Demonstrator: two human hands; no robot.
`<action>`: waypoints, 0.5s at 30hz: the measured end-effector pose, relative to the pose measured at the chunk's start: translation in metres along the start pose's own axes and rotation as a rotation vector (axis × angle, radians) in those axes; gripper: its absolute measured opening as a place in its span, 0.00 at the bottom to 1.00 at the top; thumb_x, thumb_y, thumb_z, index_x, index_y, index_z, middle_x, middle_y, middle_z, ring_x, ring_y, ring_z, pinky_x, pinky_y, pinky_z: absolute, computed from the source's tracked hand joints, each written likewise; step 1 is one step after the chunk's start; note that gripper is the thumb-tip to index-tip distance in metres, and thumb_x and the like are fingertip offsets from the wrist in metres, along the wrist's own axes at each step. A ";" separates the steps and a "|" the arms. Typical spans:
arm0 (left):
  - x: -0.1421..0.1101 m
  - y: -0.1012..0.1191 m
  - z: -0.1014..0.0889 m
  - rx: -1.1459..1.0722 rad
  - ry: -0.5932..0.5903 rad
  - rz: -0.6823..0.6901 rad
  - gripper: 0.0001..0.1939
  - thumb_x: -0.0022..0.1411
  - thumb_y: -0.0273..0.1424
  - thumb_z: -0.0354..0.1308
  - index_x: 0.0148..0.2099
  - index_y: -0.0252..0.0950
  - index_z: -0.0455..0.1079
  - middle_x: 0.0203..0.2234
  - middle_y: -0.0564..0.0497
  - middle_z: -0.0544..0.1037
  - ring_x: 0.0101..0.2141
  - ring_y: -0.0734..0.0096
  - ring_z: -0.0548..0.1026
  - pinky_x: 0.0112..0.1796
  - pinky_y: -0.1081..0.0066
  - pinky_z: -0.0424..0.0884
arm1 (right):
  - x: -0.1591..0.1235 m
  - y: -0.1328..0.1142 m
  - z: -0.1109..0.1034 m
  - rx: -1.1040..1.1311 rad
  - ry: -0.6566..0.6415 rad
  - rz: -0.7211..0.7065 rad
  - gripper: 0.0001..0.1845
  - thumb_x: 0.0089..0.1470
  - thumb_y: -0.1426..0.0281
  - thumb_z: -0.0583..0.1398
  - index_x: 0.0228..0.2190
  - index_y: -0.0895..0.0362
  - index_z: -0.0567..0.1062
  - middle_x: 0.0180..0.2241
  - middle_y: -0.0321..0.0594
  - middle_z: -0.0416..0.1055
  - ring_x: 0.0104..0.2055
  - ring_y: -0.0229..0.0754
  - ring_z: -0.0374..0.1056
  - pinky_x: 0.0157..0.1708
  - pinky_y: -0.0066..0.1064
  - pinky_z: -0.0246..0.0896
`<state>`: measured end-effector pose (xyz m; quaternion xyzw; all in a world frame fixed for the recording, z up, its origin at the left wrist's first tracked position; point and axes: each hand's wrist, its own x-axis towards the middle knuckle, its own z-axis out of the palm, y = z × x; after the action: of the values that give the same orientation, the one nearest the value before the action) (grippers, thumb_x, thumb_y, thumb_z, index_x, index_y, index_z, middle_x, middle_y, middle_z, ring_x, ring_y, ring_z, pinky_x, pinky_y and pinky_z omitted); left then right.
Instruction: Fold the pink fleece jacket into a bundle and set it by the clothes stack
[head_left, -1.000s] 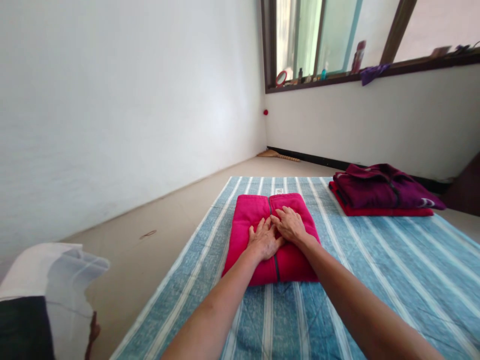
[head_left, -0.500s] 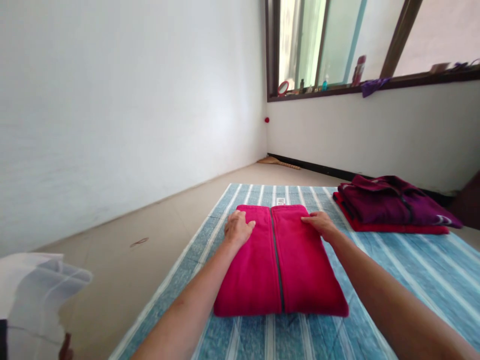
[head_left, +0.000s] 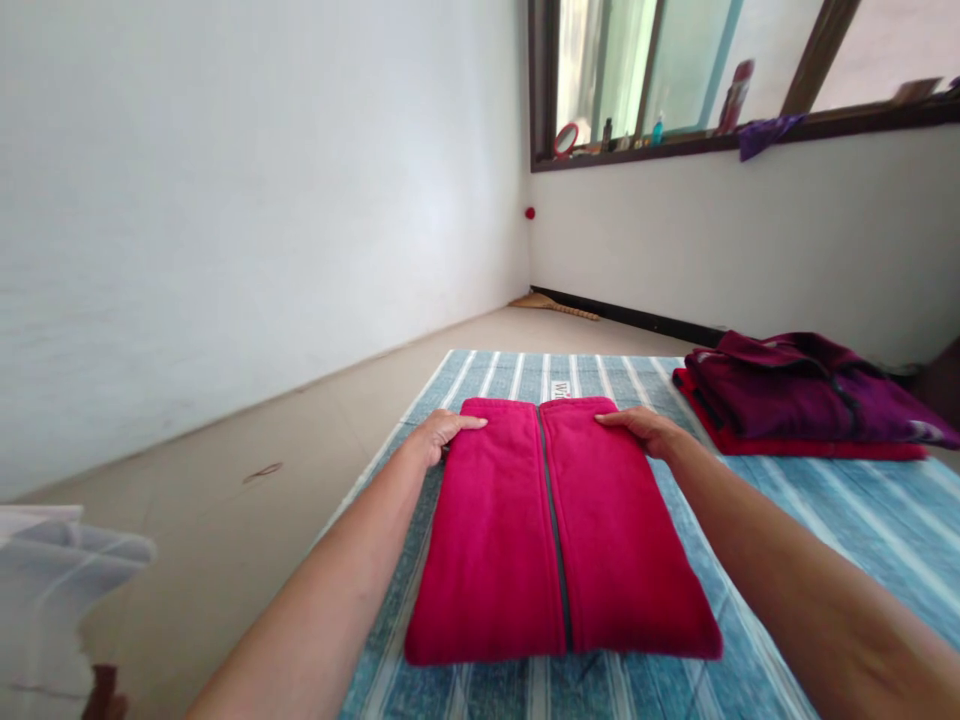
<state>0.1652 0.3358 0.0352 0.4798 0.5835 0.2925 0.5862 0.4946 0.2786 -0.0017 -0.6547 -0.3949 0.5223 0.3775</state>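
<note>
A folded pink garment with a dark zip down its middle lies on a blue striped mat. My left hand grips the garment's far left corner, thumb on top and fingers curled at the edge. My right hand holds the far right corner the same way, fingers laid over the fabric's edge. Both forearms run along the garment's sides.
A stack of folded clothes, a purple garment over a red one, sits on the mat at the right. White walls close in on the left and ahead. A window sill holds bottles and a small mirror. White cloth lies at the lower left.
My hands left the middle of the garment and slid apart to its far corners, then closed on the edges. The garment now appears nearer and larger in view.
</note>
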 end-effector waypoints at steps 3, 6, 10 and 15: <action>-0.002 0.005 0.000 -0.055 0.005 0.011 0.21 0.29 0.30 0.72 0.30 0.31 0.73 0.25 0.42 0.81 0.27 0.57 0.79 0.30 0.62 0.77 | -0.007 -0.008 0.004 0.103 -0.038 0.065 0.04 0.45 0.72 0.62 0.27 0.60 0.73 0.28 0.46 0.76 0.32 0.45 0.73 0.36 0.37 0.70; -0.018 0.018 -0.001 -0.104 -0.022 0.071 0.21 0.30 0.29 0.72 0.32 0.31 0.74 0.26 0.44 0.81 0.26 0.60 0.78 0.32 0.63 0.77 | -0.020 -0.021 0.004 0.186 -0.038 0.048 0.03 0.46 0.73 0.60 0.27 0.60 0.73 0.28 0.46 0.76 0.33 0.46 0.74 0.38 0.40 0.70; -0.061 0.055 -0.006 -0.139 -0.062 0.208 0.22 0.32 0.28 0.72 0.35 0.30 0.75 0.30 0.45 0.81 0.28 0.64 0.78 0.36 0.66 0.76 | -0.050 -0.057 -0.006 0.278 -0.016 -0.107 0.05 0.43 0.75 0.62 0.27 0.61 0.74 0.28 0.45 0.77 0.32 0.45 0.74 0.39 0.38 0.70; -0.157 0.109 -0.015 0.017 -0.079 0.685 0.25 0.38 0.32 0.72 0.41 0.28 0.76 0.34 0.46 0.81 0.37 0.59 0.78 0.45 0.61 0.73 | -0.120 -0.105 -0.033 0.341 -0.014 -0.470 0.14 0.38 0.74 0.67 0.33 0.58 0.77 0.32 0.38 0.77 0.33 0.41 0.73 0.41 0.34 0.69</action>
<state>0.1515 0.2373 0.1994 0.6636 0.3678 0.4489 0.4721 0.4971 0.2088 0.1454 -0.4687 -0.4448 0.4838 0.5903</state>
